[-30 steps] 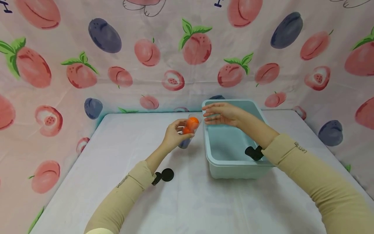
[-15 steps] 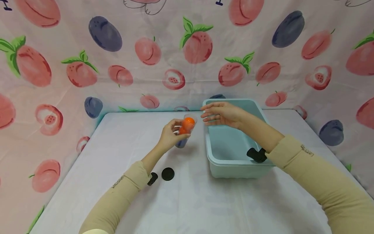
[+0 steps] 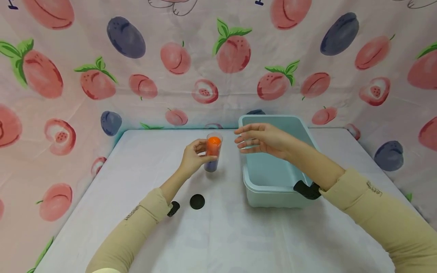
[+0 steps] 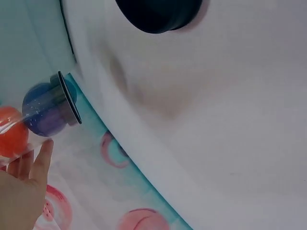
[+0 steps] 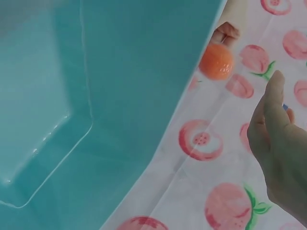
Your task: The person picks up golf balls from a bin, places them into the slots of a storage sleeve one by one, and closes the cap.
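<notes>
"Leftward we've seen the left hand [image 3: 192, 161] draw the clear tube [image 3: 211, 167], now upright between the hands."

"Do we see it gripped?"

"Yes, fingers and thumb curl round it; the right hand [image 3: 264, 140], fingers loosely extended, holds nothing above the tub [image 3: 269, 199]."

"And our surroundings?"

"White table [image 3: 218, 239] beneath both hands, black disc [image 3: 197, 201] lying nearer us than the left hand, fruit-printed cloth [image 3: 201, 53] behind."

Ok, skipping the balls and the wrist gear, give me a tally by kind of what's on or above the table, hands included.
Clear tubes: 1, the clear tube in the left hand
Bins: 1, the light blue bin
Discs: 1, the black disc
Hands: 2, the left hand and the right hand
Total: 5
</notes>
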Demonstrator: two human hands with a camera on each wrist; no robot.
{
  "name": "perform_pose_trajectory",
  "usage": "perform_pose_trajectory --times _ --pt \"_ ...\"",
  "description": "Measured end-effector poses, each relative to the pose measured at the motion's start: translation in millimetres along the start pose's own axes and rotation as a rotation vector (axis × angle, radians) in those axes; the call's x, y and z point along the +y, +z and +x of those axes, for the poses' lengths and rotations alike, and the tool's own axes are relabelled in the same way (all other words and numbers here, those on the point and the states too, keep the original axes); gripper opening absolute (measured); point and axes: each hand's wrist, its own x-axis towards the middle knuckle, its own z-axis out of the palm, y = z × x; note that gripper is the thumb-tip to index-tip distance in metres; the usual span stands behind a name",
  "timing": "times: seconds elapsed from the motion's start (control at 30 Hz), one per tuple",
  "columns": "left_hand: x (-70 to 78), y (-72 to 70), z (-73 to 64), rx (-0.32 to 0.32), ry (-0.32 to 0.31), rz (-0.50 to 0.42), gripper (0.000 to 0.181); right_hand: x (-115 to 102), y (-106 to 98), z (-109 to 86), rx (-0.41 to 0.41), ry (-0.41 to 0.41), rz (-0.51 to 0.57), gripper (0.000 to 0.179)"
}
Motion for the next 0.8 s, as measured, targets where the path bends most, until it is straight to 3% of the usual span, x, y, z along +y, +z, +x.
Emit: perform_pose_trajectory --times 0.27,0.5,0.8 --pt "-3.0 -6.5 -7.5 0.071 -0.025 0.023 0.054 7 17 -14.5 -0.018 -0.019 0.030 0.034" --pt "-6.2 -14.7 -13.4 0.079 -0.048 0.067 0.052 16 33 -21.2 -0.059 -0.033 0.053 0.034" --pt "-11.0 -28.0 -18.4 0.118 -0.045 0.045 0.051 29 54 -23.7 -0.128 -0.018 0.098 0.040"
